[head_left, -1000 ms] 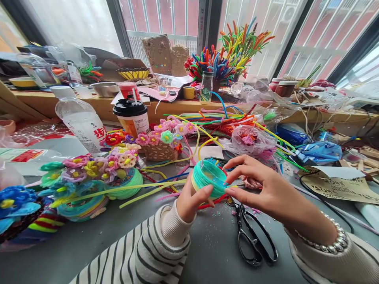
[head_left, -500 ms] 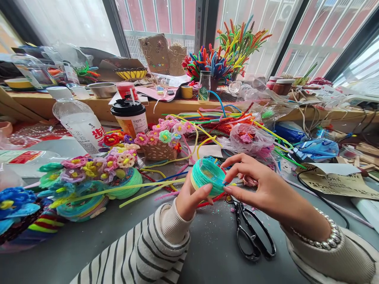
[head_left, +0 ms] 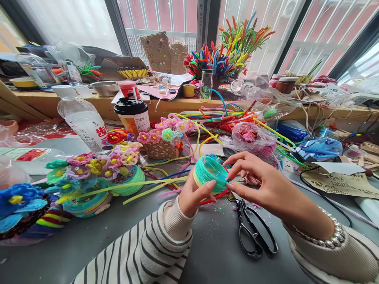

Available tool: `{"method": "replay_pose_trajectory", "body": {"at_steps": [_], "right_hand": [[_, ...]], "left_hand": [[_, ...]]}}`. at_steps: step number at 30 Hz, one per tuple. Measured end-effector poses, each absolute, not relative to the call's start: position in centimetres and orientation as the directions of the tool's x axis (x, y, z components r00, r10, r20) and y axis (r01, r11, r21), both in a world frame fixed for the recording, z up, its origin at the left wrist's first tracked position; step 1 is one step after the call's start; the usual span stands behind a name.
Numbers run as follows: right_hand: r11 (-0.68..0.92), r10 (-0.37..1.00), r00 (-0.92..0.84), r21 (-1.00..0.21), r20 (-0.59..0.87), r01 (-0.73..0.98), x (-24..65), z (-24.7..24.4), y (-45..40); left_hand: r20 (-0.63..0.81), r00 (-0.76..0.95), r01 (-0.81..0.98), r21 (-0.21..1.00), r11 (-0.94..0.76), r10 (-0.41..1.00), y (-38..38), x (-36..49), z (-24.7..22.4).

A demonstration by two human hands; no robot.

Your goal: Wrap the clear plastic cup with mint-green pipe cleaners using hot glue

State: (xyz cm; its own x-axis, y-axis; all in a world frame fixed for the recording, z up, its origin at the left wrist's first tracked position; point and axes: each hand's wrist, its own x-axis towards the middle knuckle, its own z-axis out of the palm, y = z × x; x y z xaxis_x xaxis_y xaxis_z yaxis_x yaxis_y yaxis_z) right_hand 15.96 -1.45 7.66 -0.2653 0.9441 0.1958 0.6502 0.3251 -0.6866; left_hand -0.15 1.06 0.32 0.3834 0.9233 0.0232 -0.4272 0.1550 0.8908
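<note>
My left hand (head_left: 192, 194) is wrapped round a small round clear container covered in turquoise-green pipe cleaner (head_left: 207, 173), tilted with its opening up. Thumb and fingers of my right hand (head_left: 251, 179) close on the container's right rim, the thumb touching the green winding and the index finger raised above it. A pale yellow pipe cleaner (head_left: 160, 182) stretches left from beside my left hand, over finished-looking flower pots. Black-handled scissors (head_left: 251, 227) lie on the grey table just below my right hand.
To the left stand pipe-cleaner flowers (head_left: 91, 165), a water bottle (head_left: 81, 118) and a lidded paper cup (head_left: 132, 116). Loose pipe cleaners (head_left: 233, 116) lie heaped behind my hands. A glass bottle (head_left: 206, 85) stands on the wooden ledge. Brown printed paper (head_left: 337, 181) lies at right.
The view has shifted slightly, so the scene sits a little further right. Both hands stay at the green-wrapped container with nearly the same grip.
</note>
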Motion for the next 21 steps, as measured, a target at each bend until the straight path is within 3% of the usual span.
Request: {"method": "replay_pose_trajectory", "body": {"at_steps": [8, 21], "right_hand": [[0.339, 0.94, -0.262, -0.676, 0.218, 0.654, 15.8, 7.62, -1.55], [0.339, 0.936, -0.305, -0.688, 0.177, 0.641, 16.07, 7.86, -1.41]], "left_hand": [[-0.036, 0.352, -0.422, 0.886, 0.193, 0.935, 0.95, -0.28, 0.6], [0.039, 0.267, -0.396, 0.916, 0.073, 0.963, 0.82, -0.16, 0.55]]}}
